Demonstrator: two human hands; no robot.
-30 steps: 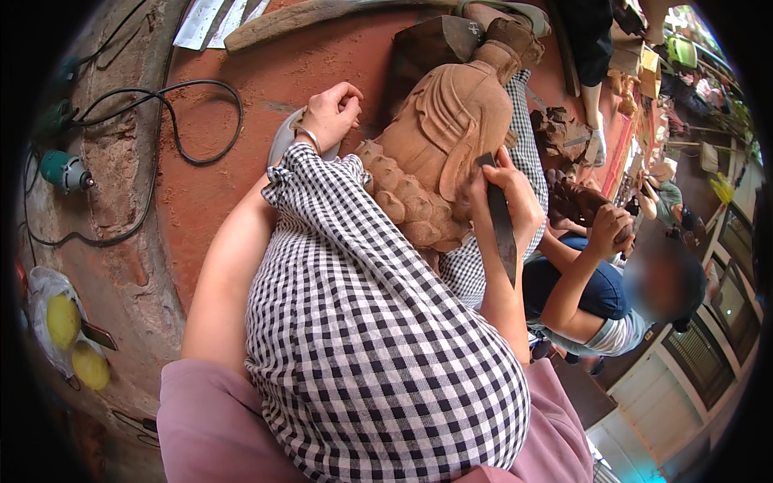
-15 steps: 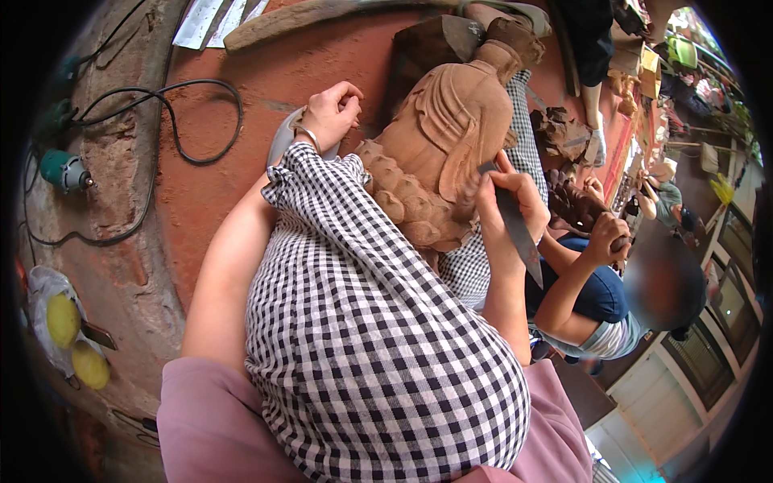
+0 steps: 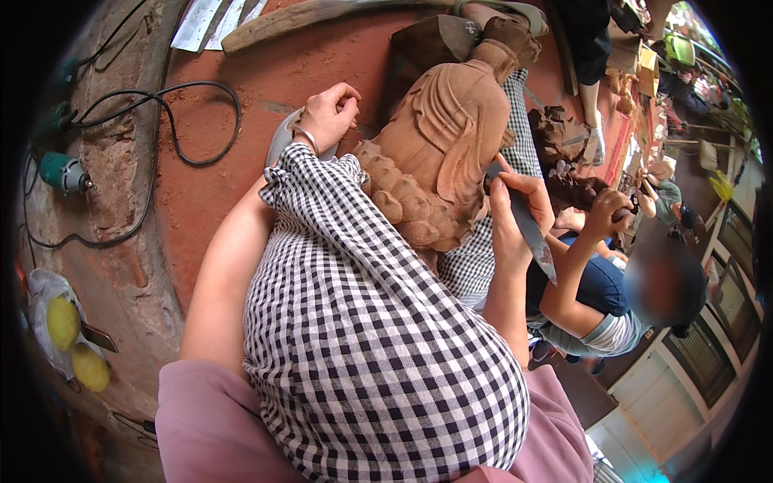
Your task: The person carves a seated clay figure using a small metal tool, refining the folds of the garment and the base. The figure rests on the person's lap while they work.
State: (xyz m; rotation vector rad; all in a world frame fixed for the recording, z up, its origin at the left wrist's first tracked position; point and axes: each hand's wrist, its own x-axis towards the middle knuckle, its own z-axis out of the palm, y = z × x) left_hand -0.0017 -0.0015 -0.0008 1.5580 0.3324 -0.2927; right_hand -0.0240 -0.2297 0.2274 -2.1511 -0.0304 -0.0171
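Observation:
A brown carved wooden statue [image 3: 455, 121] leans at a slant between my legs, its head toward the far right. It has draped robe folds and a knobbly, petal-like base nearest me. My right hand [image 3: 515, 213] grips a flat dark metal blade [image 3: 529, 231], thumb and fingers pinching it along its length. The slanted tip points back toward my forearm; the other end is close to the statue's right side. My left hand [image 3: 326, 117], with a bracelet at the wrist, rests over my left knee left of the statue. Its fingers are loosely curled, with nothing visible in them.
Black-and-white checked cloth [image 3: 362, 354] covers my lap. On the left are a green power tool [image 3: 64, 171], a looped black cable [image 3: 205, 161] and a bag with yellow fruit [image 3: 63, 322]. A long wooden piece [image 3: 306, 20] lies beyond. A co-worker [image 3: 592, 298] sits close at right.
My right hand and the blade have shifted slightly right, away from the statue's surface. The left hand stays put. The co-worker's arms have moved a little.

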